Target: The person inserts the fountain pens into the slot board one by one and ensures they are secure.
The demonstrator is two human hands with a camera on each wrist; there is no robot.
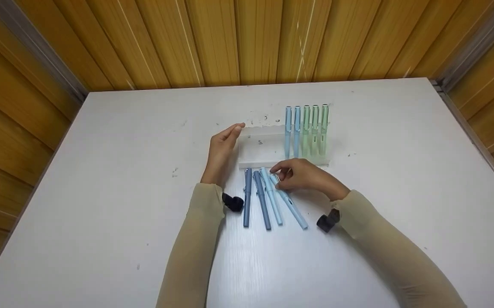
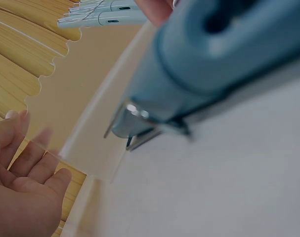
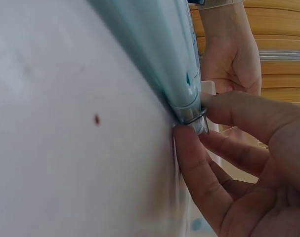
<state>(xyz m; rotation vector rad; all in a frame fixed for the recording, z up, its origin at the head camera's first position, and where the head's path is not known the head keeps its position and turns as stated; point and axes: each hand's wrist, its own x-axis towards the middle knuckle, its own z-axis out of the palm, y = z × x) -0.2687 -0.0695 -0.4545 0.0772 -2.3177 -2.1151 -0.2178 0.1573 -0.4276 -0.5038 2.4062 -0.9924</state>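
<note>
A clear, notched pen stand (image 1: 262,147) is on the table, with two light blue pens (image 1: 288,128) and several green pens (image 1: 315,128) upright at its right side. My left hand (image 1: 222,149) holds the stand's left edge; in the left wrist view its fingers (image 2: 35,160) curl at the panel's side. My right hand (image 1: 305,176) pinches the clip end of the rightmost lying light blue pen (image 1: 293,207) between thumb and finger. To its left lie another pale blue pen (image 1: 272,199) and two dark blue pens (image 1: 247,201), clip ends toward the stand.
A white table (image 1: 101,192) spreads around the stand, with small dark marks on it. Yellow wood-look panels (image 1: 212,42) rise behind its far edge and at both sides. Small black wrist cameras (image 1: 233,202) sit on both sleeves.
</note>
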